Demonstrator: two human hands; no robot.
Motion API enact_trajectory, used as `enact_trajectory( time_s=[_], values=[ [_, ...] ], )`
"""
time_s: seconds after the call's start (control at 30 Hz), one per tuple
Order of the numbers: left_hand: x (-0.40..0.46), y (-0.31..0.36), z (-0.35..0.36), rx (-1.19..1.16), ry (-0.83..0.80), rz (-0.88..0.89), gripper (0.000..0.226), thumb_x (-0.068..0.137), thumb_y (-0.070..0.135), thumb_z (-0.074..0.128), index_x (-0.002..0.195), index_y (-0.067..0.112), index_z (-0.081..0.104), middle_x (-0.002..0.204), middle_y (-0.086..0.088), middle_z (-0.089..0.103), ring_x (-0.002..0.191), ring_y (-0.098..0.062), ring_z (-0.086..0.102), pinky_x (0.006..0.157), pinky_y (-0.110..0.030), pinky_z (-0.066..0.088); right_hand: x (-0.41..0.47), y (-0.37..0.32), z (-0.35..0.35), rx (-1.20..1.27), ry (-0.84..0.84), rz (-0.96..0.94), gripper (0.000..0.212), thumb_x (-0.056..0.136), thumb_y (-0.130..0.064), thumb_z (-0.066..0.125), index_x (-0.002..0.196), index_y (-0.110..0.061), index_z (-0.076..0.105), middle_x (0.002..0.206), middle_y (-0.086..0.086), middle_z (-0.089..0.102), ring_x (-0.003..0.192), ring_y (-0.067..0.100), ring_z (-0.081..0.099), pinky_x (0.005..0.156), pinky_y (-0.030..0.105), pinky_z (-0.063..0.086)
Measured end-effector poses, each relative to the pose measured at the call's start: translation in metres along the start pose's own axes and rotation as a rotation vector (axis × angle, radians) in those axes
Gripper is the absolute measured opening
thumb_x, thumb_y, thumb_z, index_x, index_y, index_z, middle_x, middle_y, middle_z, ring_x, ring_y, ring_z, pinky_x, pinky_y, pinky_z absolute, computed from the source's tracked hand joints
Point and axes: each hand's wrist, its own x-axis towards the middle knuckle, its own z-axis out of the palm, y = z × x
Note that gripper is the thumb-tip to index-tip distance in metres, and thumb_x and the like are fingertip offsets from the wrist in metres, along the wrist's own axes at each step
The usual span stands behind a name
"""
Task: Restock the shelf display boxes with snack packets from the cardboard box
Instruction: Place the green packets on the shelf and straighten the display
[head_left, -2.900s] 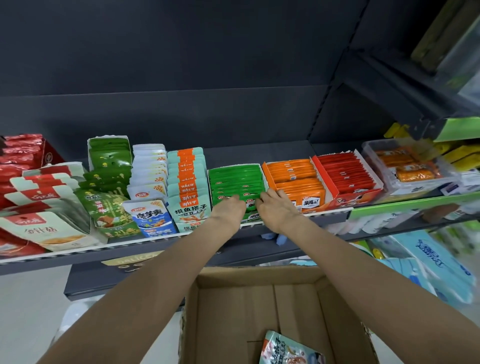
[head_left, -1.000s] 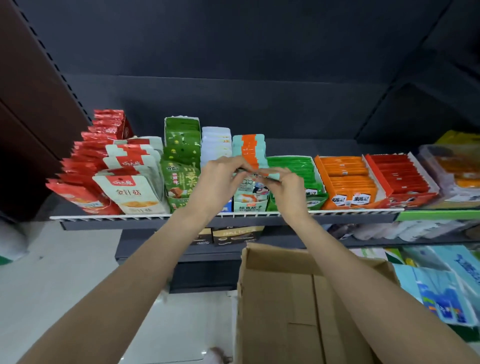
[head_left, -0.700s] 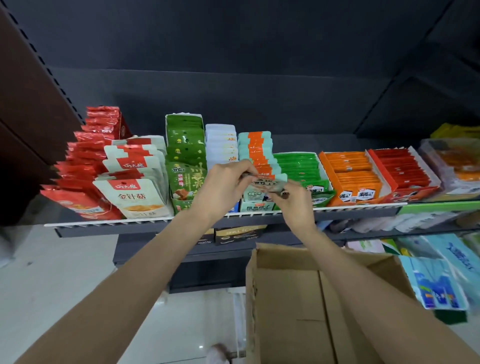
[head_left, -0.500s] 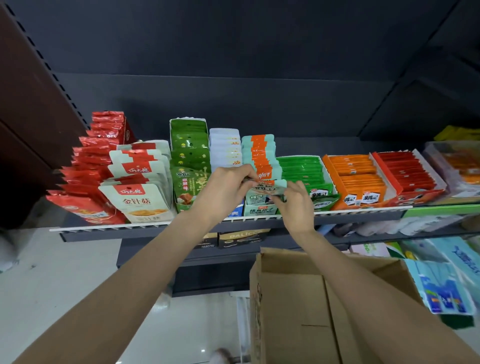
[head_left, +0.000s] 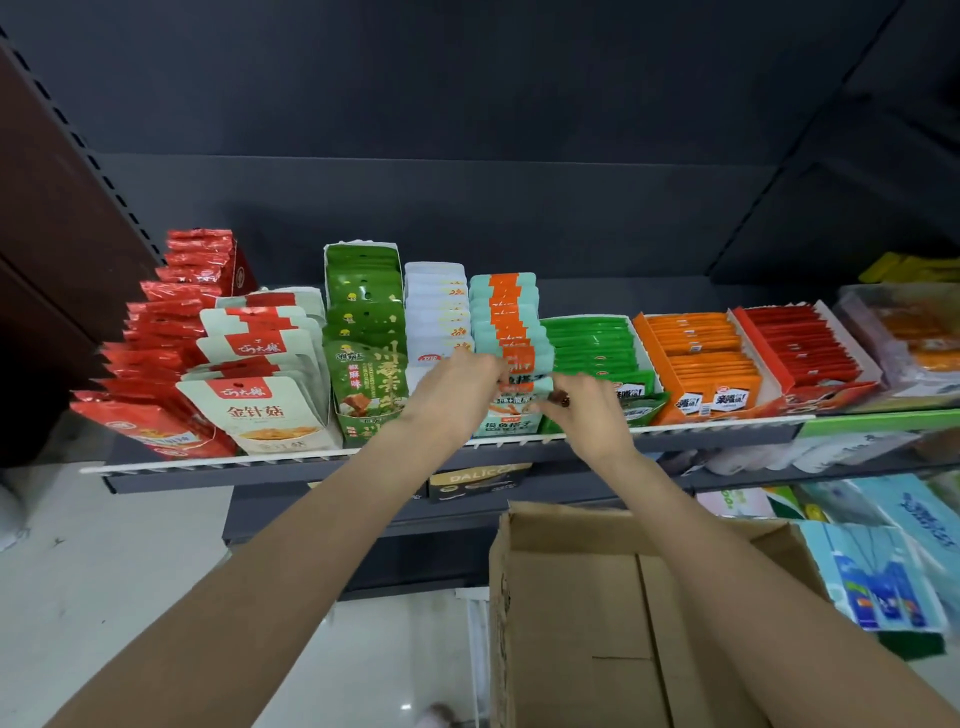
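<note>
A teal-and-orange snack packet (head_left: 525, 385) is held flat at the front of the teal-and-orange display box (head_left: 511, 423) on the shelf. My left hand (head_left: 451, 395) pinches its left end and my right hand (head_left: 587, 410) pinches its right end. More packets of the same kind (head_left: 503, 312) stand in a row behind it. The open cardboard box (head_left: 613, 613) sits below the shelf at lower right; what shows of its inside is bare cardboard.
Left of the hands stand white-blue packets (head_left: 435, 306), green packets (head_left: 363, 332), white-red pouches (head_left: 260, 364) and red bags (head_left: 166, 332). To the right are green (head_left: 592, 343), orange (head_left: 701, 358) and red (head_left: 800, 343) display boxes. The shelf edge (head_left: 260, 460) runs in front.
Both hands moved left from the green display box to the teal-and-orange one, holding a teal packet, and have lowered it a little toward the front of the row. The view also shifted left.
</note>
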Motion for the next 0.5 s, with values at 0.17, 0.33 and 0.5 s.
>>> enact_trajectory(
  time_s=[0.17,0.33,0.5],
  values=[
    [-0.009,0.017,0.017,0.207,0.251,0.125,0.028,0.08,0.001,0.065,0.107,0.01,0.061,0.102,-0.009,0.062,0.094,-0.029,0.058,0.069,-0.035,0.043,0.0,0.008,-0.002,0.019,-0.079,-0.004,0.007,0.087,-0.004,0.062,0.092,-0.006,0.065,0.085,0.004,0.062,0.076,0.018,0.055,0.069,0.029,0.044],
    [0.005,0.046,0.057,0.156,0.3,0.48,0.051,0.067,-0.006,0.072,0.112,0.001,0.05,0.109,-0.015,0.058,0.099,-0.029,0.055,0.074,-0.037,0.054,0.002,0.047,-0.048,0.012,-0.047,-0.021,0.042,0.083,-0.003,0.064,0.123,-0.013,0.058,0.123,0.003,0.055,0.118,0.017,0.046,0.104,0.029,0.036],
    [0.043,0.093,0.089,0.06,-0.111,0.245,0.054,0.097,0.007,0.036,0.148,0.004,0.018,0.155,-0.013,0.017,0.142,-0.027,0.017,0.116,-0.038,0.022,0.031,0.094,-0.078,-0.414,-0.407,-0.067,0.084,0.078,-0.031,0.072,0.147,-0.019,0.026,0.15,0.003,0.026,0.139,0.022,0.02,0.113,0.033,0.021]
  ],
)
